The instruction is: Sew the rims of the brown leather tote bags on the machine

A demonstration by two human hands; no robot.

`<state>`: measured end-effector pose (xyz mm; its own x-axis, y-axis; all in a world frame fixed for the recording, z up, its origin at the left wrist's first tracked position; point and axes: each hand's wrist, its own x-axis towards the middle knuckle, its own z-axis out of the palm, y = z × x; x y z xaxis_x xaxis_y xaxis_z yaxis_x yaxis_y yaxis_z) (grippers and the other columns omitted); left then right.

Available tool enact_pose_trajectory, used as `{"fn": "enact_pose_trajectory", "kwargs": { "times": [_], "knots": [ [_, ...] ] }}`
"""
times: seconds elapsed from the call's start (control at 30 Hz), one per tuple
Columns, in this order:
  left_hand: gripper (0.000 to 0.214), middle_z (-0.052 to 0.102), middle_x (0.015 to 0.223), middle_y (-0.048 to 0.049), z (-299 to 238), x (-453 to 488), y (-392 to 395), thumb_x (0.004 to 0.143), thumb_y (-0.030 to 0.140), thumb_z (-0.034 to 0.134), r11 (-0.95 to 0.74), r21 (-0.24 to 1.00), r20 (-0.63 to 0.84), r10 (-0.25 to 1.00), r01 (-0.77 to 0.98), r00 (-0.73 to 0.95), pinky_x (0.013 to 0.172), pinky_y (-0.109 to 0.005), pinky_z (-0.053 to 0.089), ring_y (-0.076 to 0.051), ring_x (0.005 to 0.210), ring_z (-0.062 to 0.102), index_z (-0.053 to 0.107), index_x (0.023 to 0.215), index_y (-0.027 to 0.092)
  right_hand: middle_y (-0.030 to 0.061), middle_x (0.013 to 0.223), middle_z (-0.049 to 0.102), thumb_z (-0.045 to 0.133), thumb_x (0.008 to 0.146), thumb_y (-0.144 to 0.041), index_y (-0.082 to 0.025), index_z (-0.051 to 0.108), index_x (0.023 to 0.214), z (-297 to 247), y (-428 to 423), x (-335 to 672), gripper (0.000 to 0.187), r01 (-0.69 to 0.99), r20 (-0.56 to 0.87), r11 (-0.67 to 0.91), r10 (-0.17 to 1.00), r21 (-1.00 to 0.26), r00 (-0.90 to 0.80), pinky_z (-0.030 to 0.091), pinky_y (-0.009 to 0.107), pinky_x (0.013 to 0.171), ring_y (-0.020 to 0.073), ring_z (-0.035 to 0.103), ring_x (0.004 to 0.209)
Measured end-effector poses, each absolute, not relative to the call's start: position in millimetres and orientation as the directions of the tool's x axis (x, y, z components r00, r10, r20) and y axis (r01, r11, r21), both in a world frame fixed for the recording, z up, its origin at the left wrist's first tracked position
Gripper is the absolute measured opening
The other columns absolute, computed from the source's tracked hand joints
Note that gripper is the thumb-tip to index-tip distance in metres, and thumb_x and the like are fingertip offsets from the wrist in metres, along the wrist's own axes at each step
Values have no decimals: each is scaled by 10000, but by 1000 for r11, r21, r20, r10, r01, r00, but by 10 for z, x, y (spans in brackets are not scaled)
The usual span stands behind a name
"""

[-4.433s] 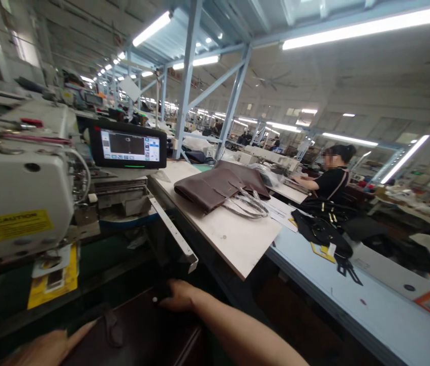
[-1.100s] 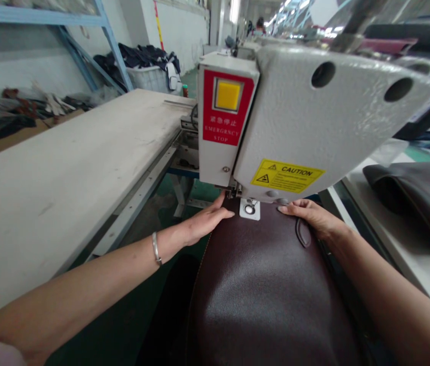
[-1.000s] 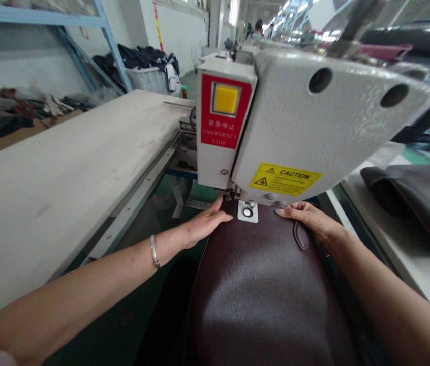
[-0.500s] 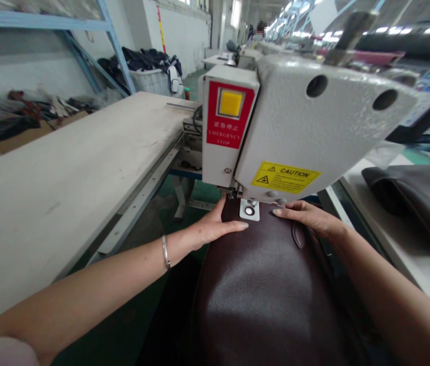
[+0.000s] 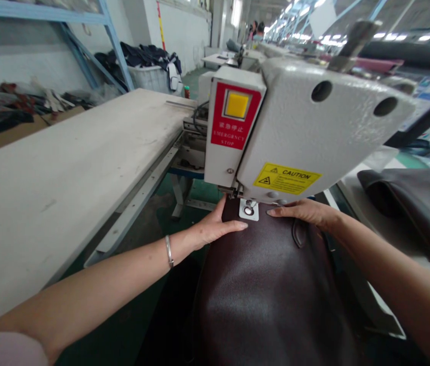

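Observation:
A dark brown leather bag (image 5: 264, 284) hangs down in front of me, its upper end under the head of a grey-white sewing machine (image 5: 306, 132). On the leather, below the needle area, lies a small white metal plate (image 5: 249, 209) with a round hole. My left hand (image 5: 215, 224) grips the bag's left edge, thumb flat on top beside the plate, other fingers mostly hidden. From the right, my right hand (image 5: 302, 211) holds the other edge, its thumb stretched towards the plate and its fingers partly behind the leather. A leather loop (image 5: 299, 234) sits below that hand.
A red emergency stop panel with a yellow button (image 5: 237, 104) is on the machine's front. Left is a long white table (image 5: 73, 152) with a metal rail (image 5: 139, 203). Another brown leather piece (image 5: 409, 203) lies right. A bin (image 5: 150, 81) of dark material stands behind.
My right thumb has slid slightly left, closer to the plate. My left hand and the bag stay nearly in place, while the view has shifted a little.

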<state>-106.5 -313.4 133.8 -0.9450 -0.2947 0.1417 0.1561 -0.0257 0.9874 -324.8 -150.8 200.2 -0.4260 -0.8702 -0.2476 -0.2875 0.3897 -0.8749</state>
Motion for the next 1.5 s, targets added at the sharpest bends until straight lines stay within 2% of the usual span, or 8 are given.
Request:
{"fn": "enact_pose_trajectory", "kwargs": {
  "times": [0.13,0.57,0.7,0.87,1.03,1.1,1.33,1.5],
  "knots": [
    [921,455,1491,-154,1329,-1072,-3149,744,356,773,-31,989,131,-297,147,-946,1174,-487,284,-304,1377,422,278,1495,162,89,1071,769,849,692,-463,-233,799,967,2023,-1525,-3233,362,-287,-300,426,-869,-858,-393,466,463,1092,329,642,1171],
    [835,494,1445,-170,1366,-1148,-3161,737,375,774,6,987,154,-355,163,-922,1161,-500,298,-324,1354,442,353,1423,151,64,1128,758,863,673,-417,-247,789,1024,1990,-1581,-3332,398,-306,-188,316,-904,-898,-383,423,468,1137,314,625,1215],
    [790,530,1407,-164,1359,-1194,-3046,732,357,786,3,979,192,-379,206,-905,1144,-475,334,-310,1318,483,391,1383,148,80,1071,772,860,668,-446,-230,789,1010,2033,-1490,-3349,410,-257,-282,405,-869,-877,-405,488,437,1077,319,664,1152],
    [859,444,1495,-152,1291,-1120,-2970,743,356,787,-47,968,212,-374,247,-903,1171,-460,305,-305,1375,426,333,1449,178,104,1019,778,847,683,-496,-208,785,982,2025,-1417,-3271,420,-151,-448,536,-805,-831,-389,549,417,990,320,711,1036],
    [879,457,1480,-165,1314,-1075,-3060,752,406,784,-54,982,150,-376,183,-915,1171,-519,274,-336,1369,419,324,1465,176,75,1070,771,869,669,-450,-231,788,973,1947,-1538,-3261,382,-215,-261,363,-884,-907,-388,451,444,1106,300,671,1127],
    [906,473,1466,-173,1335,-1092,-3085,746,420,789,-55,985,128,-385,161,-914,1169,-532,271,-341,1363,425,314,1474,167,76,1095,764,871,668,-439,-227,789,969,1913,-1573,-3291,377,-208,-240,339,-889,-917,-390,431,454,1122,300,656,1156],
    [858,522,1443,-157,1398,-975,-3029,715,512,803,-125,990,9,-424,68,-906,1163,-470,332,-334,1360,462,441,1411,164,92,1085,758,879,600,-500,-187,753,1028,1868,-1525,-3194,546,-135,-215,298,-876,-945,-432,436,453,1089,306,650,1153],
    [935,573,1405,-140,1368,-799,-2940,673,578,810,-193,981,-62,-405,19,-912,1100,-423,431,-330,1295,541,438,1434,184,79,951,743,844,556,-619,-170,714,938,1752,-1531,-3220,604,-283,-73,250,-854,-926,-516,505,419,944,306,668,1025]
  ]
}}
